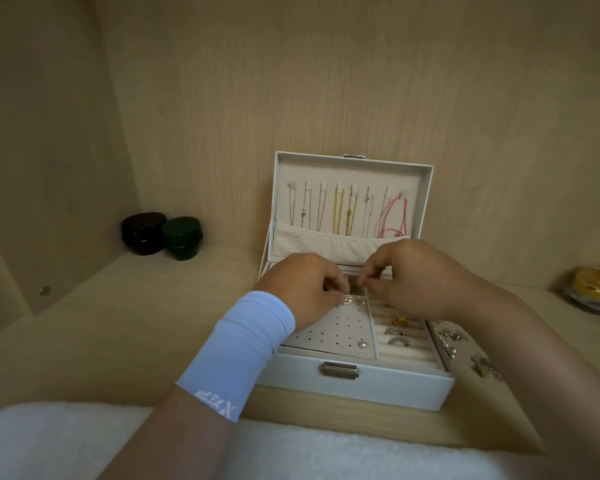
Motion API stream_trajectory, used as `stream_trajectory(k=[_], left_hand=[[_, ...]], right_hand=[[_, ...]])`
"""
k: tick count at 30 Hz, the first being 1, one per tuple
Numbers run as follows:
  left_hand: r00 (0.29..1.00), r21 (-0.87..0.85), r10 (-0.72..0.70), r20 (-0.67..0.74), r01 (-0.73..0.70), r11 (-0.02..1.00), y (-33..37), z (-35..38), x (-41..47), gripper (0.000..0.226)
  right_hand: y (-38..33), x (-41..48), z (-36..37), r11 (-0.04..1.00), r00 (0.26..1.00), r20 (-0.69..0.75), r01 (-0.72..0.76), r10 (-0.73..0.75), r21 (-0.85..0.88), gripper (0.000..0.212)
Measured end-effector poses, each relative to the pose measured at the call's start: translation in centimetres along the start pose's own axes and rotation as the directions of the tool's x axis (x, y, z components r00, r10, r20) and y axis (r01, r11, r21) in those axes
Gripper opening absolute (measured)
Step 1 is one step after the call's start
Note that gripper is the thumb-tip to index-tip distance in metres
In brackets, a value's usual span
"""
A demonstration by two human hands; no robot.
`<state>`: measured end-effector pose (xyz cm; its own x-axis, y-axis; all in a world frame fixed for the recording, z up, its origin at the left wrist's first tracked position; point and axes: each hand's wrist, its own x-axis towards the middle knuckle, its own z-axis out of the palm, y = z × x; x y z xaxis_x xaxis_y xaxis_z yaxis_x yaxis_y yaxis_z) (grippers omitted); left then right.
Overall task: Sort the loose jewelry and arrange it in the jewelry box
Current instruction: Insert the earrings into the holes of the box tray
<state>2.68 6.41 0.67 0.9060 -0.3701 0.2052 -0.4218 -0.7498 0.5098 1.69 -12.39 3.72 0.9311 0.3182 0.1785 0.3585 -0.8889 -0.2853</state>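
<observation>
A white jewelry box (378,386) stands open on the wooden shelf. Its raised lid (426,188) holds several hanging necklaces (342,211). Both hands hover over the back of the earring panel (329,336). My left hand (303,289), with a light blue wrist sleeve, pinches something small at a stud earring (347,300) on the panel. Beside it, my right hand (413,278) has its fingertips pinched together; what they hold is too small to tell. A pearl stud (363,345) sits at the panel's front. Rings (397,330) fill the ring rolls. Loose jewelry (465,351) lies right of the box.
Two dark jars, one brown-black (142,233) and one green (182,239), stand at the back left. A glass dish with gold contents (593,289) sits at the far right. A white fluffy cloth (66,441) covers the front edge. Wooden walls enclose the shelf.
</observation>
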Motion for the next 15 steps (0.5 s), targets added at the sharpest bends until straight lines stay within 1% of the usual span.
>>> stream_trajectory(k=[2, 5, 7, 10, 11, 13, 15], left_hand=[[1.000, 0.016, 0.007, 0.012, -0.008, 1.000, 0.18, 0.09, 0.25, 0.010], [1.000, 0.015, 0.003, 0.026, -0.004, 1.000, 0.26, 0.03, 0.38, 0.011], [1.000, 0.022, 0.000, 0.031, -0.001, 1.000, 0.27, -0.01, 0.39, 0.012], [1.000, 0.034, 0.003, 0.029, -0.004, 0.999, 0.34, 0.03, 0.37, 0.013], [1.000, 0.030, 0.004, 0.027, -0.005, 1.000, 0.41, 0.05, 0.36, 0.012], [1.000, 0.014, 0.006, 0.028, -0.006, 1.000, 0.49, 0.11, 0.31, 0.010], [0.999, 0.005, 0.012, 0.029, -0.012, 1.000, 0.57, 0.18, 0.29, 0.009]], right_hand=[[-0.01, -0.10, 0.25, 0.998, 0.998, 0.058, -0.004, 0.007, -0.055, 0.014], [-0.17, -0.09, 0.59, 0.997, 0.995, 0.096, 0.004, 0.004, -0.076, 0.012], [-0.12, -0.04, 0.46, 1.000, 0.989, 0.147, -0.009, 0.013, -0.028, 0.011], [-0.03, -0.13, 0.02, 0.988, 0.978, 0.206, -0.057, 0.027, 0.142, 0.013], [0.11, -0.12, -0.04, 0.985, 0.980, 0.198, -0.067, 0.035, 0.160, 0.013], [0.37, 0.06, 0.07, 0.991, 0.985, 0.166, -0.066, 0.046, 0.115, 0.013], [0.26, 0.01, 0.31, 0.994, 0.983, 0.181, -0.044, 0.025, 0.102, 0.014]])
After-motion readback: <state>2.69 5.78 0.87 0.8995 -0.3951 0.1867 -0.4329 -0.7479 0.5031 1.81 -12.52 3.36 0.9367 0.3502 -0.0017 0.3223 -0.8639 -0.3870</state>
